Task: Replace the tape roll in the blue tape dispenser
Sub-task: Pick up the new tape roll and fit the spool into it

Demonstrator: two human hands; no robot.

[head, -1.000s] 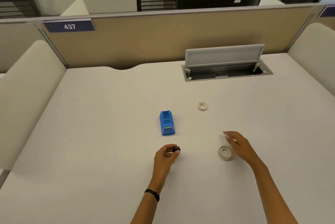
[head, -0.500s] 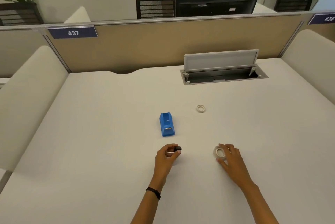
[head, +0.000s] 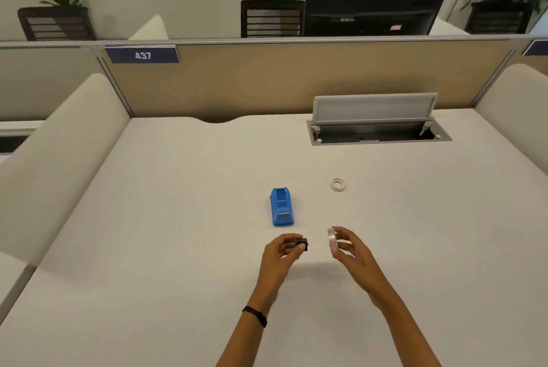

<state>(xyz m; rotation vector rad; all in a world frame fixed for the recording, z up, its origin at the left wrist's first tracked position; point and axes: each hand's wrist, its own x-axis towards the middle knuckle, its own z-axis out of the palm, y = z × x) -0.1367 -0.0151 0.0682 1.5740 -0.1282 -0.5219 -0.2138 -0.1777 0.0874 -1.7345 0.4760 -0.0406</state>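
The blue tape dispenser (head: 282, 206) stands on the white desk (head: 166, 218), its roll slot empty. Just in front of it, my left hand (head: 281, 257) pinches a small black spindle core (head: 302, 243). My right hand (head: 351, 251) holds a clear tape roll (head: 332, 239) on edge, lifted off the desk, facing the black core a short gap away. A smaller, thin tape ring (head: 338, 184) lies flat on the desk, further back to the right of the dispenser.
An open cable hatch (head: 376, 132) with its raised grey lid sits at the desk's back right. A tan partition (head: 296, 78) closes the far edge. Cream padded side screens (head: 56, 144) flank the desk on both sides.
My right hand reached the tape roll lying on the desk, took hold of it and lifted it up toward my left hand. The left hand stayed put with the black core.
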